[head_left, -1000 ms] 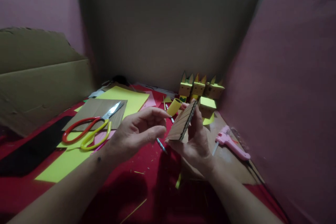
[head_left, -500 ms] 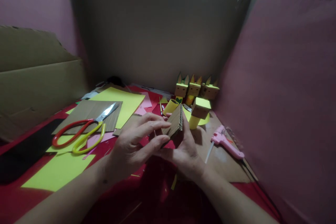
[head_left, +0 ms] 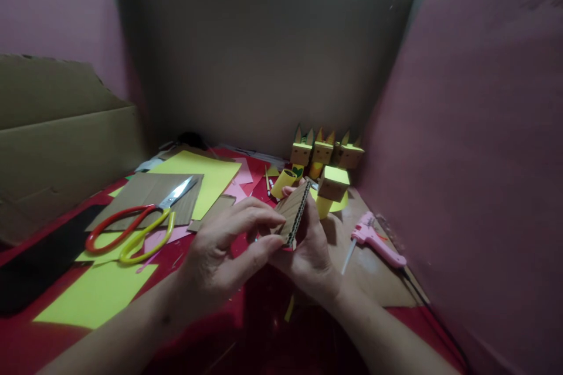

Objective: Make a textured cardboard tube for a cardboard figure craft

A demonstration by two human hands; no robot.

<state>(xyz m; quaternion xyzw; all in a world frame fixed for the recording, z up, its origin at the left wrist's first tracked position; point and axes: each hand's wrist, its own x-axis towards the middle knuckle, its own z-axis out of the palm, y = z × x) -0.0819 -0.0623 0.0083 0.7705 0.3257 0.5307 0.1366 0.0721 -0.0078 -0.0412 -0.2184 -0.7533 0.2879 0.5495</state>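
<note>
A small piece of corrugated cardboard is held up between both hands, tilted, with its fluted edge facing me. My left hand pinches its near corner between thumb and fingers. From the other side, my right hand grips it, its fingers partly hidden behind the piece. Just beyond stands a yellow paper tube. Right of that, a cardboard box head with a yellow top sits on another yellow tube.
Red-and-yellow-handled scissors lie on a cardboard sheet at left, among yellow papers. A pink glue gun with a cord rests on a cardboard mat at right. Several eared cardboard figures stand behind.
The cardboard piece has tilted, so more of its fluted edge shows. My left thumb has slid to its lower corner. The whole view has shifted slightly.
</note>
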